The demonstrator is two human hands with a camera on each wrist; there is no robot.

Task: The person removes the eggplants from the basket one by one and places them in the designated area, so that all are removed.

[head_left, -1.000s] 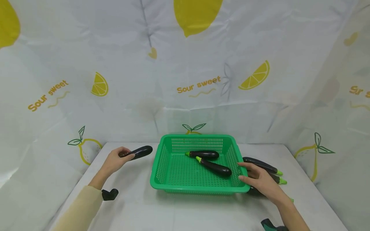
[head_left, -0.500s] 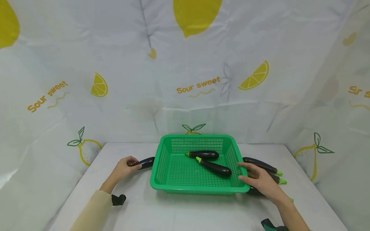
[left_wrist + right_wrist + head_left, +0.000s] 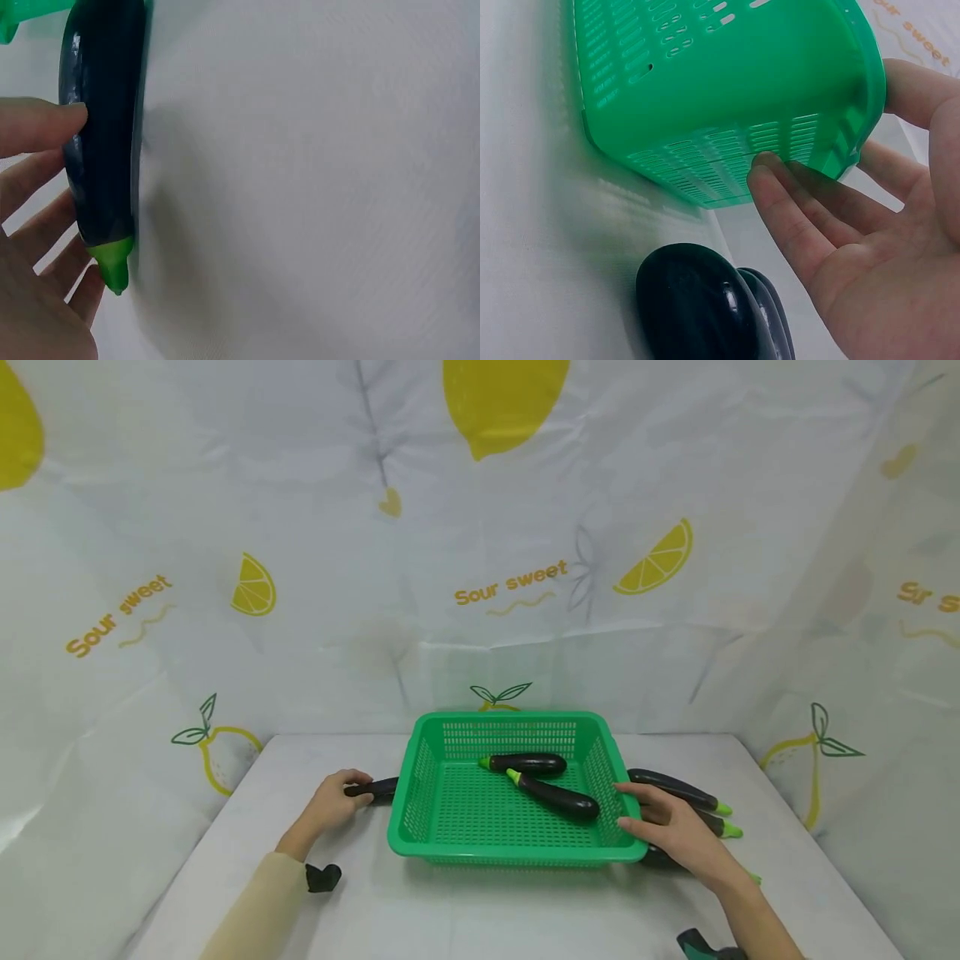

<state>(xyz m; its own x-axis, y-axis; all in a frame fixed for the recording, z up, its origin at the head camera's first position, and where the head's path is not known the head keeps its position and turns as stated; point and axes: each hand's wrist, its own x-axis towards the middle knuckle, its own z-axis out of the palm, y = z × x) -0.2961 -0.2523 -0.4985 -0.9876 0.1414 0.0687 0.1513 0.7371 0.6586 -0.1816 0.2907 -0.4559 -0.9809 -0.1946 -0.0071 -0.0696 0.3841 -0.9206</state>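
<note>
A green slotted basket stands mid-table with two dark eggplants inside. My left hand holds a third eggplant low at the table, just outside the basket's left wall. The left wrist view shows that eggplant, green stem toward me, with my thumb on one side and fingers behind it. My right hand grips the basket's right rim. In the right wrist view the thumb sits over the rim and the fingers press the outer wall.
More eggplants lie on the table right of the basket, partly behind my right hand; their dark ends show under my palm. Lemon-print cloth walls enclose the white table on three sides.
My left hand has brought its eggplant down and rightward, from raised left of the basket to table level against the basket's left wall. The right hand has stayed on the rim.
</note>
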